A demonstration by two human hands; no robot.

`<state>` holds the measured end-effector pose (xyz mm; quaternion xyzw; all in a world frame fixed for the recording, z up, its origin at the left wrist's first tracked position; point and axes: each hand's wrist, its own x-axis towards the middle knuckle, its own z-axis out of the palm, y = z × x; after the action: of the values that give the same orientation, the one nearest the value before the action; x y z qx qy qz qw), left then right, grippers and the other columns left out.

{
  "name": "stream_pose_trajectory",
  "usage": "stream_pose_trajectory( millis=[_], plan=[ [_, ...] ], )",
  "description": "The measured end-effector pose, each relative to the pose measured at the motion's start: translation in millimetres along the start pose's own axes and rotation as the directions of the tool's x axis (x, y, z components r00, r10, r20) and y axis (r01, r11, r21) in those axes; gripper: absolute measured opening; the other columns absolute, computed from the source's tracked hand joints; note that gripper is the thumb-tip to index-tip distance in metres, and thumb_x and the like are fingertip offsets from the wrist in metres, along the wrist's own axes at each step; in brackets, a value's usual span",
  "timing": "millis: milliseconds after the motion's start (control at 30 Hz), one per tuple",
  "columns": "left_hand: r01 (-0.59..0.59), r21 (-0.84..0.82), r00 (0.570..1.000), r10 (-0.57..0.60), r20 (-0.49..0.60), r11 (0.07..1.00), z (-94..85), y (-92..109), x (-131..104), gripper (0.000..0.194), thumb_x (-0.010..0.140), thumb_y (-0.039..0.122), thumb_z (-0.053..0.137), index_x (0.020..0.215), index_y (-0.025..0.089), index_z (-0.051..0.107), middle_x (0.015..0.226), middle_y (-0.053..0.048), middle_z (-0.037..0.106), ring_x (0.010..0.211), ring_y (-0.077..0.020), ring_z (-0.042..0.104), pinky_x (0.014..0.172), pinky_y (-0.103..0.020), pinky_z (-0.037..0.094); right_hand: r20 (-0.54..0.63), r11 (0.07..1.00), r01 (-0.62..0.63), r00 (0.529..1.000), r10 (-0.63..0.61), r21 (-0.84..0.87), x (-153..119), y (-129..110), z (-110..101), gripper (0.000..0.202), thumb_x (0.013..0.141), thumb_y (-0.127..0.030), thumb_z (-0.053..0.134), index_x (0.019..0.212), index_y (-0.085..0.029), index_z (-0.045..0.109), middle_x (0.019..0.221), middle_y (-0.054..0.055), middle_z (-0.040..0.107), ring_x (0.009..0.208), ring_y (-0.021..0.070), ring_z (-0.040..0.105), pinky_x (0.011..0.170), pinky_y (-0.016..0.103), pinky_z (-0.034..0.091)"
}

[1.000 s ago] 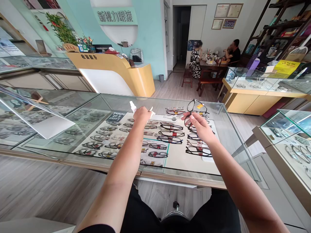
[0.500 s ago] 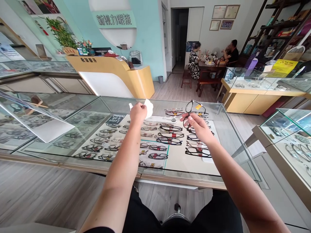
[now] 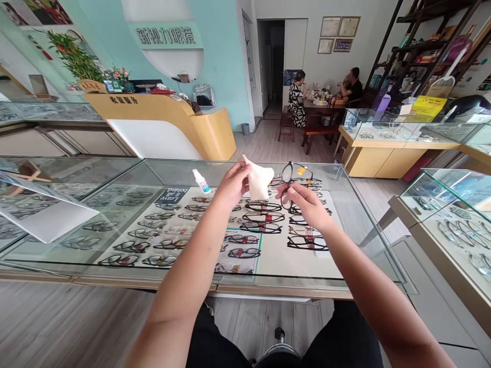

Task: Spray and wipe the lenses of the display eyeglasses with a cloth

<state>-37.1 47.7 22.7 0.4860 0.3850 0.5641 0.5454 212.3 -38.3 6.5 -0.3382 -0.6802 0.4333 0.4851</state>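
Note:
My left hand (image 3: 235, 185) pinches a white cloth (image 3: 261, 180), which hangs out to the right over the glass counter. In my right hand (image 3: 305, 202) is a pair of dark-framed eyeglasses (image 3: 288, 173), gripped near the lower lens and turned so one lens sits above the other. A small yellow tag (image 3: 302, 170) shows beside the frame. The cloth is just left of the eyeglasses, with a narrow gap between them. To the left of my left hand, a small white spray bottle (image 3: 201, 181) with a blue label stands tilted-looking on the glass top.
Beneath the glass of the display counter (image 3: 307, 267) lie rows of eyeglasses (image 3: 263, 218). A white panel (image 3: 46, 214) stands at the left. Another display case (image 3: 433, 204) is close on the right. Two people (image 3: 297, 99) sit at a table beyond the counter.
My left hand has moved right with the cloth, close to the eyeglasses, and the cloth is more spread. The spray bottle now shows plainly on the counter. My right hand keeps its hold.

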Motion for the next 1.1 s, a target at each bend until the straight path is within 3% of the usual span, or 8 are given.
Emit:
stream_pose_trajectory(
  millis=[167,333,767,967,1100],
  plan=[
    [-0.009,-0.020,0.991,0.012,0.132,1.000,24.4,-5.2,-18.3,0.060,0.074,0.062,0.102,0.095,0.022,0.061,0.087,0.001,0.067,0.080,-0.0156,0.069,0.069,-0.027,0.061,0.054,1.000,0.026,0.998,-0.027,0.013,0.8,4.2,3.1,0.055,0.109,-0.074,0.058,0.087,-0.025,0.071,0.110,0.007,0.081,0.109,0.0254,0.069,0.105,0.041,0.051],
    [-0.030,-0.046,0.978,0.038,0.203,0.999,36.7,-7.3,-28.5,0.061,0.074,0.065,0.102,0.096,0.022,0.065,0.090,0.001,0.065,0.081,-0.0143,0.064,0.067,-0.025,0.059,0.058,1.000,0.016,0.998,-0.016,0.002,1.5,5.7,3.2,0.057,0.108,-0.078,0.059,0.104,-0.025,0.080,0.101,0.007,0.079,0.099,0.0250,0.067,0.100,0.041,0.053],
    [-0.073,0.014,0.977,0.069,0.201,0.997,39.7,-12.1,-28.5,0.050,0.080,0.059,0.096,0.094,0.022,0.065,0.088,0.001,0.065,0.078,-0.0141,0.063,0.066,-0.024,0.058,0.092,0.999,-0.020,0.996,0.022,-0.026,1.6,6.4,7.7,0.048,0.111,-0.066,0.058,0.101,-0.024,0.079,0.095,0.005,0.077,0.090,0.0224,0.065,0.096,0.039,0.052],
    [-0.011,-0.019,0.980,0.015,0.198,1.000,39.7,-12.4,-25.8,0.026,0.082,0.042,0.075,0.095,0.020,0.071,0.099,-0.006,0.077,0.099,-0.0259,0.076,0.070,-0.031,0.061,0.092,0.999,-0.045,0.995,0.045,-0.003,1.2,6.7,6.7,0.046,0.111,-0.065,0.058,0.102,-0.024,0.080,0.097,0.006,0.079,0.091,0.0229,0.065,0.096,0.040,0.053],
    [-0.012,0.011,0.987,0.010,0.158,1.000,38.9,-14.3,-26.7,0.026,0.080,0.036,0.078,0.100,0.022,0.073,0.102,-0.004,0.078,0.095,-0.0235,0.075,0.076,-0.032,0.062,0.088,0.999,-0.030,0.996,0.028,0.013,0.7,6.6,6.3,0.047,0.111,-0.066,0.058,0.104,-0.024,0.080,0.098,0.006,0.079,0.092,0.0226,0.065,0.097,0.039,0.053]
  ],
)
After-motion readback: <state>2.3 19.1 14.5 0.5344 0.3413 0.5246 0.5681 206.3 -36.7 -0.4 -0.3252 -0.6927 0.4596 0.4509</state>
